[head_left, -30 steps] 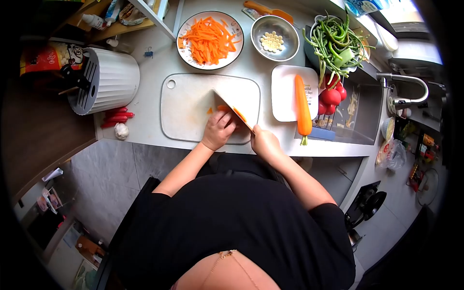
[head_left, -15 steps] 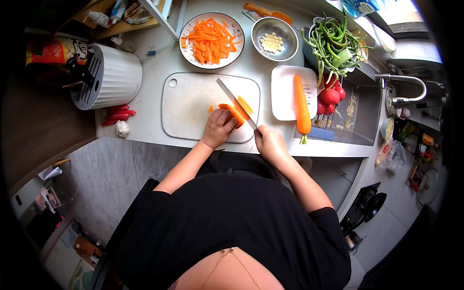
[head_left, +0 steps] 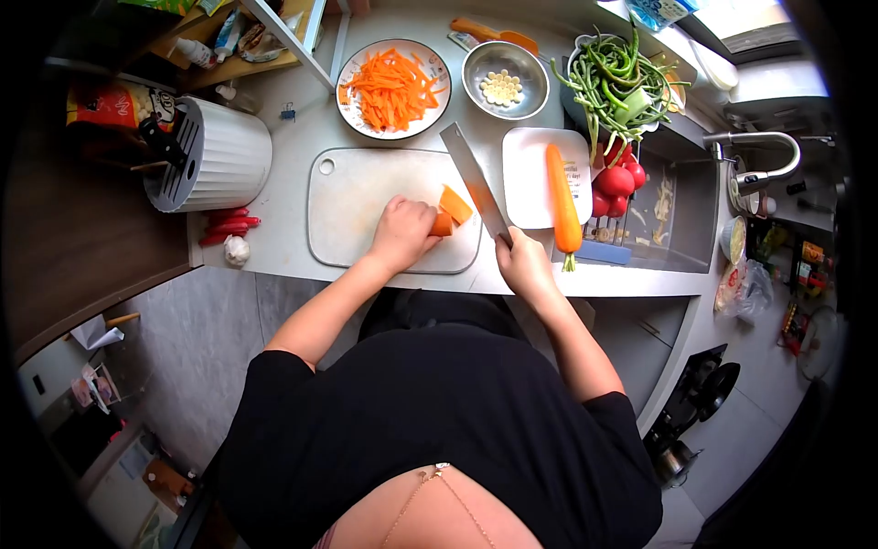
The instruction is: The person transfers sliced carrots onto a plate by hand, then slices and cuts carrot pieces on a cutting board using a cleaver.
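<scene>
My left hand [head_left: 404, 234] is closed on a carrot piece [head_left: 443, 224] over the white cutting board [head_left: 352, 206]. Just beyond that piece lie cut orange carrot slices [head_left: 455, 203] on the board. My right hand [head_left: 527, 263] grips the handle of a wide-bladed knife [head_left: 476, 178], which is held at the board's right edge, its blade pointing away and to the left. A whole carrot [head_left: 563, 201] rests on a white square tray [head_left: 517, 178], right of the knife. Beyond the board, a round plate [head_left: 346, 110] holds shredded carrot [head_left: 393, 89].
A metal bowl [head_left: 540, 87] holds pale round slices. Green beans [head_left: 622, 78] fill a bowl near red tomatoes [head_left: 615, 181] and the sink [head_left: 681, 215]. At left stand a white knife block [head_left: 229, 151], red chillies [head_left: 224, 224] and garlic [head_left: 237, 251].
The knife has moved right, away from the carrot pieces, along with my right hand. My left hand has shifted slightly and turned around the carrot piece. The view has shifted a little.
</scene>
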`<state>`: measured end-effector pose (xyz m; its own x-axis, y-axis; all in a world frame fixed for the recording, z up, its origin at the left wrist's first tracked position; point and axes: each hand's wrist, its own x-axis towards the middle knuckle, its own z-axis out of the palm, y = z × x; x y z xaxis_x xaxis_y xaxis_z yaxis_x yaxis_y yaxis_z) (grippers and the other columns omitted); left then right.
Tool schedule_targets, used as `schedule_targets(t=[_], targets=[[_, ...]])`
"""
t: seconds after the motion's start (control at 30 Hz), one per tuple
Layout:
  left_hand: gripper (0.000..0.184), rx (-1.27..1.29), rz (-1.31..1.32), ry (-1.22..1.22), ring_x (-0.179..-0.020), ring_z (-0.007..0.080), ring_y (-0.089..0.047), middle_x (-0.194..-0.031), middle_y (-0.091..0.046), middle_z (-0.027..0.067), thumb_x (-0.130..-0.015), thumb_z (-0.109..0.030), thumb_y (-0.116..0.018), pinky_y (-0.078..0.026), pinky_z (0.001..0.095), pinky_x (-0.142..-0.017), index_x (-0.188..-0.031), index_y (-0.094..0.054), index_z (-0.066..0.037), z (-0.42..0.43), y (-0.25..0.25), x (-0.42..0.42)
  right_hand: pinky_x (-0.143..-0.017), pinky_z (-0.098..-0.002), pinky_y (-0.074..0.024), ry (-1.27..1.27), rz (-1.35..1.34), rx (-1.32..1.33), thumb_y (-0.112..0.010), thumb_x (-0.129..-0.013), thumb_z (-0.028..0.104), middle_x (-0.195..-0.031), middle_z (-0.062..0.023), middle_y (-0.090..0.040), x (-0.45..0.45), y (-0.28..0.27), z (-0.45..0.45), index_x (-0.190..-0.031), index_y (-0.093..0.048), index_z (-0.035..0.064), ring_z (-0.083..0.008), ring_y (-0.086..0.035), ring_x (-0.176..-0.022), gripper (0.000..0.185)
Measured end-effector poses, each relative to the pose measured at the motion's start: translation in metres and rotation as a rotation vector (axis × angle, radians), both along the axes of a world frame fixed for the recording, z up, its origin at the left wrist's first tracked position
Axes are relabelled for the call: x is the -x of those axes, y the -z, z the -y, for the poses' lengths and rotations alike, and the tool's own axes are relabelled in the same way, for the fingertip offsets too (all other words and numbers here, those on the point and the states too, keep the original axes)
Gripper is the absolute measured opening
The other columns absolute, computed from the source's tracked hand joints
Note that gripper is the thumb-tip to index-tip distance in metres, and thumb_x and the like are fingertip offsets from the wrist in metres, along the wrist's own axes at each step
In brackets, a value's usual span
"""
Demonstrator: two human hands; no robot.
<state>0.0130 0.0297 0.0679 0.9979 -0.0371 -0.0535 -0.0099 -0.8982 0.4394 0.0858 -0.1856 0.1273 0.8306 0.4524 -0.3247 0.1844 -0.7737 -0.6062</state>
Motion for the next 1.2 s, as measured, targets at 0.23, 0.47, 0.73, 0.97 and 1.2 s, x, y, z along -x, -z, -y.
schedule_targets(t=[0.23,0.47,0.73,0.97,1.2], targets=[[0.044,0.245,-0.423,-0.528,-0.069,0.0370,-0.064,-0.074,-0.065,0.0194,-0.087,-0.046,-0.058,-0.050,0.0428,-0.062,-0.089,-0.062,-0.001,0.009,0.005,0.023,-0.067,-0.0504,-0.0468,-0.045,-0.036,-0.040,-0.056,-0.088,0.016,-0.072,-0.0269,-0.060,0.015,0.003,-0.006,-0.081,-0.055,-0.0022,-0.0452,-0.059,-0.072,0.020],[0.022,0.587,0.138,-0.622,-0.075,0.0310,-0.062,-0.116,-0.055,0.0205,-0.088,-0.021,-0.063,-0.050,0.0426,-0.073,-0.098,-0.061,-0.001,0.014,0.023,0.054,-0.064,-0.0502,-0.0472,-0.125,-0.064,-0.029,-0.055,-0.088,0.017,-0.068,-0.0250,-0.060,0.033,0.009,-0.016,-0.080,-0.055,-0.0004,-0.0438,-0.059,-0.067,0.020],[0.032,0.166,0.407,-0.252,-0.108,0.0380,-0.050,-0.121,-0.050,0.0164,-0.079,-0.011,-0.068,-0.044,0.0440,-0.093,-0.109,-0.060,-0.003,0.018,0.041,0.054,-0.058,-0.0502,-0.0476,-0.210,0.020,0.043,-0.055,-0.088,0.017,-0.062,-0.0222,-0.059,0.045,0.012,-0.024,-0.080,-0.053,0.0027,-0.0409,-0.060,-0.060,0.017],[0.037,0.170,0.478,-0.126,-0.104,0.0364,-0.051,-0.119,-0.051,0.0126,-0.077,-0.012,-0.070,-0.049,0.0425,-0.086,-0.112,-0.060,-0.004,0.010,0.068,0.054,-0.056,-0.0496,-0.0482,-0.232,0.032,0.098,-0.055,-0.086,0.016,-0.062,-0.0205,-0.060,0.045,0.015,-0.028,-0.081,-0.053,0.0031,-0.0397,-0.060,-0.059,0.014],[0.036,0.197,0.466,-0.106,-0.099,0.0348,-0.052,-0.115,-0.053,0.0111,-0.075,-0.011,-0.069,-0.049,0.0418,-0.084,-0.110,-0.061,-0.005,0.010,0.062,0.048,-0.059,-0.0493,-0.0481,-0.245,-0.058,0.146,-0.053,-0.088,0.015,-0.064,-0.0202,-0.060,0.045,0.012,-0.032,-0.086,-0.051,0.0026,-0.0403,-0.060,-0.061,0.013]])
